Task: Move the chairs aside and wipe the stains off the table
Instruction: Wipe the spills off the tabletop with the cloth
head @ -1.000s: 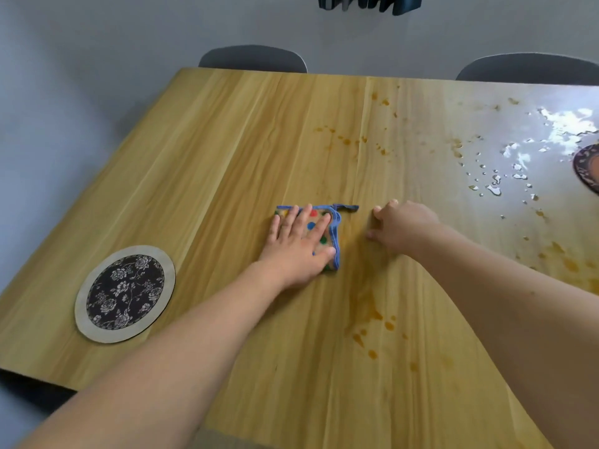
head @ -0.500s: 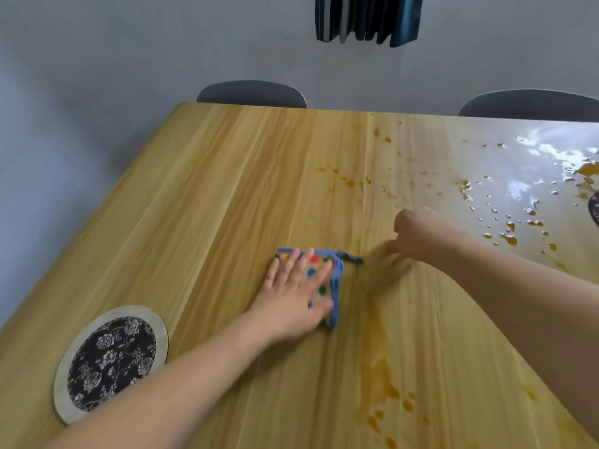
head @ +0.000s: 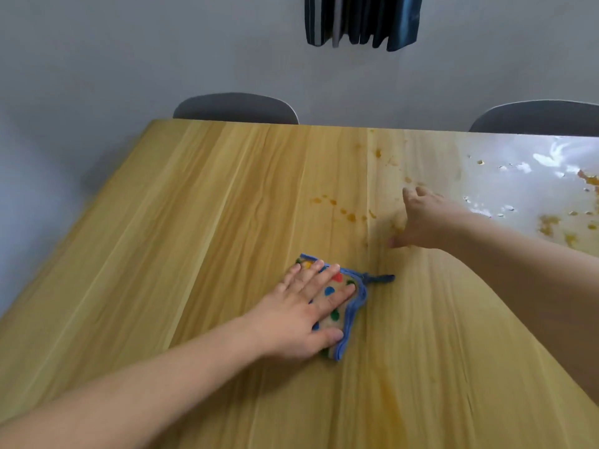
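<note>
My left hand (head: 303, 315) lies flat, fingers straight, pressing a folded cloth (head: 345, 306) with coloured dots and a blue border onto the wooden table (head: 194, 238). My right hand (head: 421, 218) reaches forward over the table beyond the cloth, blurred, fingers loosely spread and holding nothing. Orange stains (head: 343, 212) dot the wood just left of that hand, and a faint orange smear (head: 389, 393) runs along the board near me. More orange spots and water drops (head: 551, 218) lie at the far right. Two grey chairs (head: 235, 108) (head: 538, 118) stand at the far edge.
A grey wall stands behind the table, with a dark blue curtain (head: 363, 21) hanging at the top. Bright glare covers the table's far right corner (head: 534, 163). The left half of the tabletop shows bare wood.
The view has tilted up, so the round patterned mat at the left has left the frame. My right hand has moved forward, away from the cloth. My left hand stays pressed on the cloth.
</note>
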`<control>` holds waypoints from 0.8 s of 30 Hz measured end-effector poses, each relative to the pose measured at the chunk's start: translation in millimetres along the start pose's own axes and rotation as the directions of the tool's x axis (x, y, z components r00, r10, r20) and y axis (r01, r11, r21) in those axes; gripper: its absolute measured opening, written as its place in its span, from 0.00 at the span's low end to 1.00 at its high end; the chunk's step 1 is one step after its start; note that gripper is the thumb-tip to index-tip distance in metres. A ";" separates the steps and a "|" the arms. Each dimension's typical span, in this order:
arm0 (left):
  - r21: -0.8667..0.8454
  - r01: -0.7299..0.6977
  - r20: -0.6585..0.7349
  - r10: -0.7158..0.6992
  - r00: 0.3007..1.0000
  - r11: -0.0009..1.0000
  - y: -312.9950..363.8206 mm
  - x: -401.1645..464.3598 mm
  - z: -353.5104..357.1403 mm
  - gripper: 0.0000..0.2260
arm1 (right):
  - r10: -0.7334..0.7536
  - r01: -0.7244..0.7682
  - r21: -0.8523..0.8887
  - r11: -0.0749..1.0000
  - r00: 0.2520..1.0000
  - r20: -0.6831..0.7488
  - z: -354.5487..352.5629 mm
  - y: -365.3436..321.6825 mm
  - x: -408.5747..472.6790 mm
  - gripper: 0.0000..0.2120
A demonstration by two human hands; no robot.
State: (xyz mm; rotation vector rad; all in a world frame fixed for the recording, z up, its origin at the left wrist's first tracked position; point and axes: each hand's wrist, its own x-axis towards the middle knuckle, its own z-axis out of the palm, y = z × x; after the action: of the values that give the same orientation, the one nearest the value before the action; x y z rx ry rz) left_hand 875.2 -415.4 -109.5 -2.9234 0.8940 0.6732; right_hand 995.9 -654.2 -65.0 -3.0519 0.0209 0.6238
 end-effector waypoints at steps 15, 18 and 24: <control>-0.046 0.027 -0.152 -0.034 0.988 0.999 -12.6 110.9 -35.6 0.29 | 0.050 -0.040 -0.074 0.996 0.990 0.134 -8.4 10.8 45.6 0.52; -0.030 0.069 -0.125 -0.073 0.989 0.997 -38.0 123.6 -44.7 0.29 | 0.041 -0.027 -0.093 0.995 0.988 0.150 -13.0 8.0 44.0 0.51; -0.258 0.496 -0.143 -0.541 0.829 0.829 -65.6 176.4 -71.0 0.29 | 0.063 -0.029 -0.147 0.989 0.970 0.235 -21.6 0.7 46.8 0.50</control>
State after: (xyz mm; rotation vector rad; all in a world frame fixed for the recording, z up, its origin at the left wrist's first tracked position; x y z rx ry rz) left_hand 1070.0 -463.6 -123.9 -3.2407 -0.0175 0.4409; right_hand 1047.4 -655.9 -63.5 -3.0937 0.0439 1.0356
